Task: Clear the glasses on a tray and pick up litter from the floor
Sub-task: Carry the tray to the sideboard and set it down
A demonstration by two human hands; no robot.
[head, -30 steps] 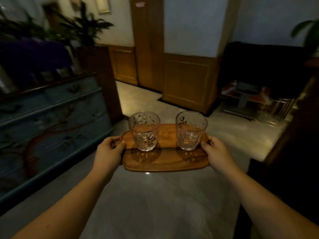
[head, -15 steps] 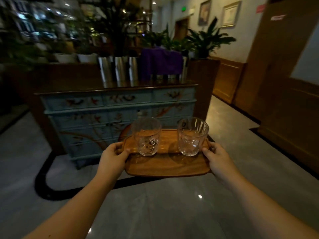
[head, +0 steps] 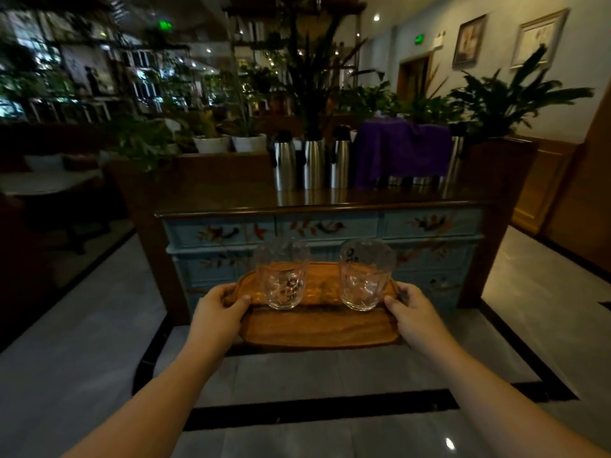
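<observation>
I hold an oval wooden tray (head: 317, 328) level in front of me, above the floor. My left hand (head: 216, 314) grips its left end and my right hand (head: 415, 317) grips its right end. Two clear tumblers stand upright on the tray: a patterned glass (head: 282, 276) on the left and a ribbed glass (head: 365, 276) on the right, each close to the thumb of the nearer hand. No litter is visible on the floor.
Straight ahead stands a blue painted chest of drawers (head: 330, 229) with a dark wooden top, carrying steel flasks (head: 314, 163) and a purple cloth (head: 401, 150). Potted plants (head: 509, 100) stand behind. Grey tiled floor (head: 82, 358) runs left and right of the chest.
My view has swung left, from a wood-panelled corridor to facing the blue chest head on, now nearer. Both hands keep the same grip on the tray and the glasses stay upright.
</observation>
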